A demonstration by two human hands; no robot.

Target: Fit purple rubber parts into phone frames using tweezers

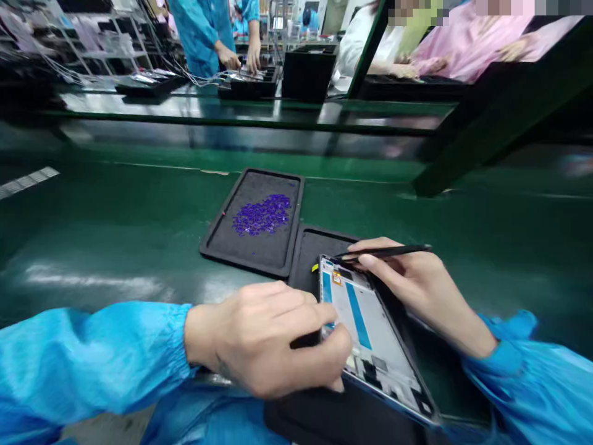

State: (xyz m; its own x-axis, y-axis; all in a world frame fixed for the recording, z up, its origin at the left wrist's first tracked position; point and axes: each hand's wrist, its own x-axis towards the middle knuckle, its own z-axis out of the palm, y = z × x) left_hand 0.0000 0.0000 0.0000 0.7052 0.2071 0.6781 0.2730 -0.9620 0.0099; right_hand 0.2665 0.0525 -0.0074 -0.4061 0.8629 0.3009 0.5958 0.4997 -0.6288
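Note:
My right hand (412,278) is closed on black tweezers (393,250), whose tips reach the far end of an open phone housing (375,315). Silver inside, the housing carries two blue strips, and a small orange piece sits near its far end. Its near left edge is gripped by my left hand (282,334), thumb and forefinger bent over it. Beneath the housing lies a black tray (319,244), mostly covered. What the tweezer tips touch is too small to make out.
A second black tray (222,247) with a pile of tiny purple pieces (263,215) lies beyond my left hand on the green table (115,235). A dark green post (463,154) slants up at the right. Across the rail, a co-worker in blue (199,37) handles things in a black box.

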